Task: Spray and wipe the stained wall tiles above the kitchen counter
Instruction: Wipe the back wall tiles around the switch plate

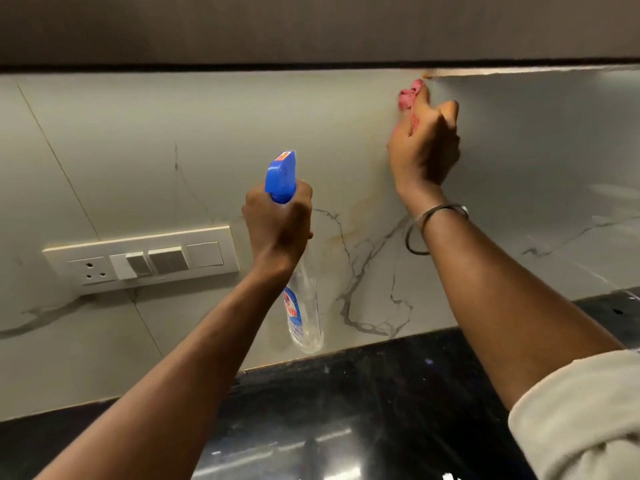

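The wall tiles [242,126] are the biggest thing here, and they are spread out on every side of the switch plate [142,259]. The black counter [363,393] is found below the switch plate, and wet drips could be run down onto it if too much is sprayed. The spray bottle [281,174] is held up just to the right of the switch plate and a little higher. Its neck is wrapped tight by the curled fingers of the left hand [277,220], and its blue top is pointed at the wall. If the bottle is swung left, the socket holes in the switch plate could be made wet, and that would not be safe. The pink cloth [410,93] is seen far to the right of the switch plate and high above it, close under the cabinet [311,26]. It is bunched up and gripped in the right hand [424,147] and is pressed on the tiles. Only a small lump of it is touching the wall, so streaks could be left behind. A faint yellow-brown stain [349,220] is seen to the right of the switch plate, a little above its top edge, well below the cloth. It could be missed if only the top is rubbed. A thin bangle [436,220] is worn loose on the right wrist, and the tiles could be scratched by it.
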